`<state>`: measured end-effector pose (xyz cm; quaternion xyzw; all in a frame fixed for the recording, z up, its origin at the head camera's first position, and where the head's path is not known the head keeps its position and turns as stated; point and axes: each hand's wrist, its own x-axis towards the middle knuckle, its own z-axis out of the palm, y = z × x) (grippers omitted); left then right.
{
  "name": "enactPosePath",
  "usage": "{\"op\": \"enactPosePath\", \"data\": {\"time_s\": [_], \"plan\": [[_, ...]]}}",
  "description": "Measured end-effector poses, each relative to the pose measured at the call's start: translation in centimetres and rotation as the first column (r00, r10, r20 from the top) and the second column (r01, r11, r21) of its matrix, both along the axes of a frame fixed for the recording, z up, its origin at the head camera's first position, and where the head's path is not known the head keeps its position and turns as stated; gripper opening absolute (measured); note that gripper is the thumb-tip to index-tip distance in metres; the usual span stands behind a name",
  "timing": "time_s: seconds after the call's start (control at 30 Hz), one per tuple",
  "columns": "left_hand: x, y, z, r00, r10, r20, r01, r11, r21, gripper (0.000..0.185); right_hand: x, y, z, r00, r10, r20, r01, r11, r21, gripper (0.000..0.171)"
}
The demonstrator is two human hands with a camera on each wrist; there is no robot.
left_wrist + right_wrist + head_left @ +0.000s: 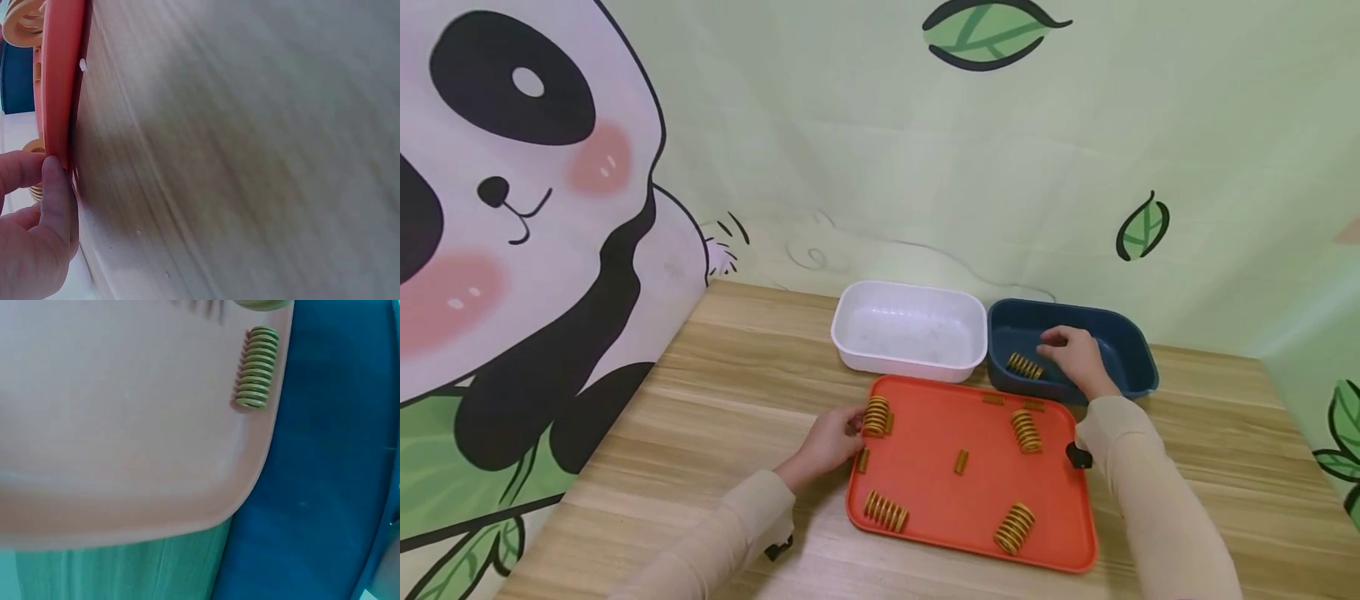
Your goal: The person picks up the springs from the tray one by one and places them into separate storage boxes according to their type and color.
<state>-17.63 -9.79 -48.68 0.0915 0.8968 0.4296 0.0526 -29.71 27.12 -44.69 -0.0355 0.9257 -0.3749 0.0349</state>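
My left hand (pixel 831 440) pinches the left rim of a red tray (pixel 925 483); in the left wrist view, its thumb and finger meet at the tray's edge. A large gold coil spring (pixel 876 415) lies just inside that rim by the fingers. Over the dark blue bin (pixel 1120 354) is my right hand (pixel 1077 358), fingers loosely bent with nothing between them. To its left, one large spring (pixel 1025 367) lies in the bin. More large springs lie on the tray, one of them at the right front (pixel 1015 528). Small thin springs (pixel 962 462) are scattered among them.
A white bin (pixel 910 329) stands left of the blue one, both behind the tray near the printed backdrop (pixel 865 167). The wooden table (pixel 737 367) extends to both sides. In the right wrist view, a small spring (pixel 257 367) lies along the tray's rim.
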Motion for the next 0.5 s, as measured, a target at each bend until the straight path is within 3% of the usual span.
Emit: {"op": "enactPosePath", "data": {"time_s": [0.5], "plan": [[-0.1,0.1,-0.2,1.0,0.002,0.007,-0.002,1.0,-0.003,0.049,1.4,0.0,2.0,0.999,0.028,-0.03,-0.029,0.999,-0.038,0.037]]}}
